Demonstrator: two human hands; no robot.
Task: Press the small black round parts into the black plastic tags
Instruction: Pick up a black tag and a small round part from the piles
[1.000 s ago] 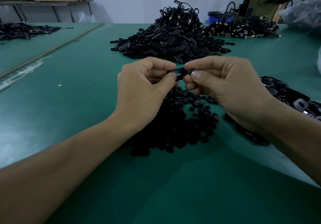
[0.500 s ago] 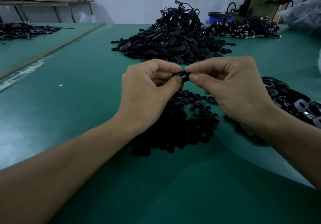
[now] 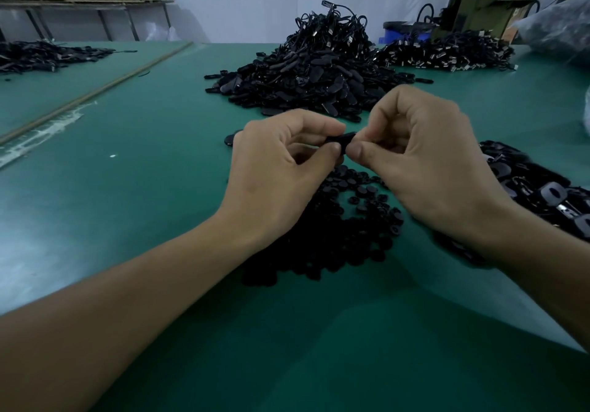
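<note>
A black plastic tag (image 3: pixel 342 141) is pinched between both hands above the green table. My left hand (image 3: pixel 281 168) holds its left end between thumb and forefinger. My right hand (image 3: pixel 424 162) pinches its right end with thumb and curled fingers; any small round part there is hidden under the fingertips. Under the hands lies a heap of small black round parts (image 3: pixel 344 220). A pile of black tags with holes (image 3: pixel 542 191) lies to the right, partly behind my right wrist.
A tall heap of black tags with cords (image 3: pixel 316 69) rises behind the hands, and a second heap (image 3: pixel 447 53) lies at the far right. More black parts (image 3: pixel 41 55) lie far left. A machine (image 3: pixel 485 6) stands at the back right. One loose tag (image 3: pixel 230 139) lies left of my left hand.
Both hands have stayed together on the tag. My right hand has turned so its knuckles point up and its fingers curl tighter over the tag's end.
</note>
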